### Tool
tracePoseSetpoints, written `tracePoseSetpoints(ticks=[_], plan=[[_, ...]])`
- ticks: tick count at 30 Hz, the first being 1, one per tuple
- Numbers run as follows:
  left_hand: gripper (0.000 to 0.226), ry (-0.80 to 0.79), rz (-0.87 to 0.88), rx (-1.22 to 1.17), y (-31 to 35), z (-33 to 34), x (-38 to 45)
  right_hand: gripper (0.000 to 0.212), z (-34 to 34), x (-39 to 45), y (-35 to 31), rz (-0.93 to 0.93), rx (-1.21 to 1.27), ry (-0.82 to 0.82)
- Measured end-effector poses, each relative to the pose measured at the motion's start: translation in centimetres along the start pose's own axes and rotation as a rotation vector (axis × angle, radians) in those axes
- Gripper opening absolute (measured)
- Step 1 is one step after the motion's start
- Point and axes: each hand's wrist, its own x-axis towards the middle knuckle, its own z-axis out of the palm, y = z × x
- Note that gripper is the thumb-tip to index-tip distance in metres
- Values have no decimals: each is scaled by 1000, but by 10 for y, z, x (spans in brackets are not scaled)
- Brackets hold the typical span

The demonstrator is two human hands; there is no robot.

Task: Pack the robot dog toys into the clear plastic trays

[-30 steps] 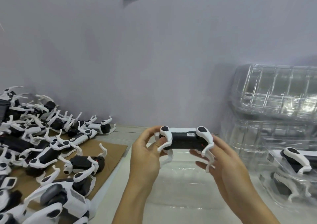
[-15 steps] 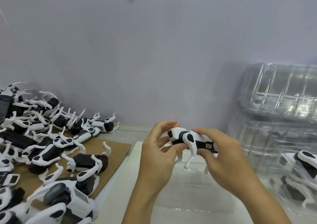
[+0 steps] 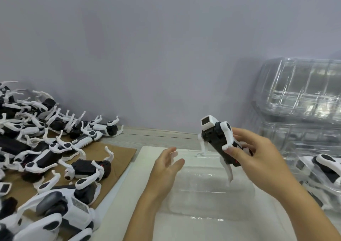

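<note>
My right hand (image 3: 258, 159) grips a black-and-white robot dog toy (image 3: 217, 139) by its body, head end up and tilted left, white legs hanging down. It hovers over a clear plastic tray (image 3: 203, 194) lying on a white board. My left hand (image 3: 166, 168) is held open just left of the toy, fingers relaxed and slightly blurred, touching nothing. A heap of several more robot dog toys (image 3: 46, 157) lies on the left.
Brown cardboard (image 3: 120, 154) lies under the toy heap. A tall stack of clear trays (image 3: 299, 102) stands at the right against the wall. Below it, a clear tray holding a packed robot dog (image 3: 324, 168) sits at the right edge. A grey wall closes the back.
My left hand has let go of the toy and drawn down-left. My right hand alone now holds it, turned from level to head-up. The camera has tilted slightly.
</note>
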Motion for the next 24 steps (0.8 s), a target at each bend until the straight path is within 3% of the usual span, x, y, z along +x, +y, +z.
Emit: tracePoseSetpoints(ticks=[5, 10, 18, 24], plan=[[38, 5, -52, 6, -4, 3, 6, 42, 8, 0, -8, -111, -200, -75], [39, 16, -55, 19, -4, 4, 7, 32, 27, 1, -9, -160, -459, -75], [42, 27, -54, 26, -1, 4, 4, 10, 34, -5, -5, -18, -648, -209], [38, 35, -44, 25, -2, 6, 6, 9, 48, -9, -8, 32, -847, -208]])
